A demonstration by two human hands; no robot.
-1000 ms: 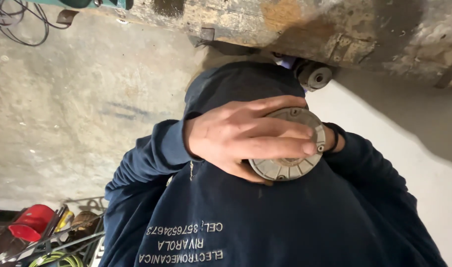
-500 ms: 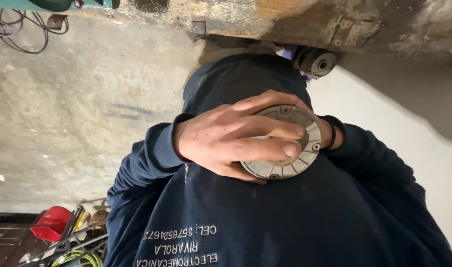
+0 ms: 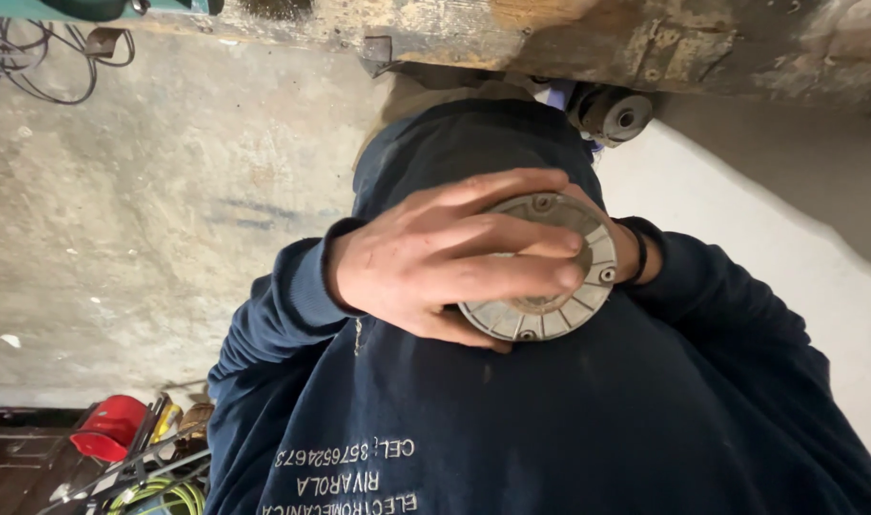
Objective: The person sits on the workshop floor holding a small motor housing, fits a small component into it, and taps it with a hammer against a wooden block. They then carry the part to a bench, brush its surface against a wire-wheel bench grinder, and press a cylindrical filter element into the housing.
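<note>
Two hands hold a round ribbed metal cover [image 3: 550, 277]: left hand [image 3: 445, 262] fingers [image 3: 512, 238] curled over it, right hand [image 3: 635, 253] mostly hidden, grip unclear. Judging by this, the cover is mid-handling; next needs a steady two-handed hold.

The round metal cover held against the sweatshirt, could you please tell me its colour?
Dull silver-grey, with a ribbed rim: the round metal cover shows best in the head view, held under the left hand.

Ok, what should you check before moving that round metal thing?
1. Left hand gripping the ribbed metal disc: ok, fingers lie across its face and the thumb is under the rim.
2. Right hand supporting it: cannot tell, only the wrist shows behind the disc.
3. Disc steady: ok, it is held close against the dark blue sweatshirt.
4. Way clear of cables: cannot tell, they lie on the concrete floor and the feet are hidden.
</note>
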